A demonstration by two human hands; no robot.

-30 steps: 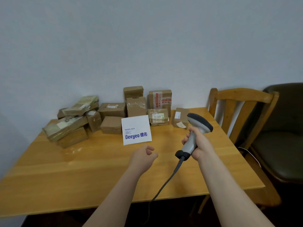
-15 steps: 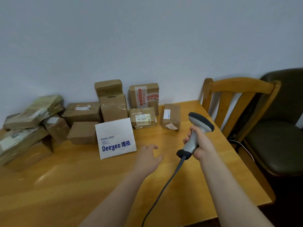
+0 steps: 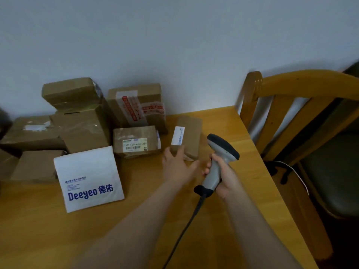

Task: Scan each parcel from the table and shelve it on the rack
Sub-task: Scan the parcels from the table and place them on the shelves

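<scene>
Well, step in hand: from where I stand, the person is going in for a pick. The left hand [image 3: 175, 166] reaches to the small brown parcel [image 3: 189, 136] at the right end of the pile.
Left hand: spread, fingers straight, tips at the parcel's near end, thumb out to the side. It seems to touch the cardboard but does not clasp it.
Right hand: the right hand [image 3: 223, 177] is wrapped round the grip of the scanner [image 3: 221, 150], just beside the left hand. As far as I can tell, the scanner's head is not aimed at any label. Its cable [image 3: 184, 230] trails off the near edge of the bench [image 3: 136, 239].
Parcel in question: lying on the bench near the far right corner, a white label [image 3: 178, 135] showing on it, just right of a flat parcel with a printed barcode label [image 3: 136, 140].
Done so far: nothing that I can see. No rack is in sight, so I cannot tell whether anything is shelved.
Left to do: lift and scan this one and carry it to the rack. Then the rest follow: the white Deeyeo mailer [image 3: 89, 177], the red-taped box [image 3: 136, 105] and the stacked cartons [image 3: 77, 117] by the wall.
Progress, my guess: at or near the very start, with a full pile waiting.
</scene>
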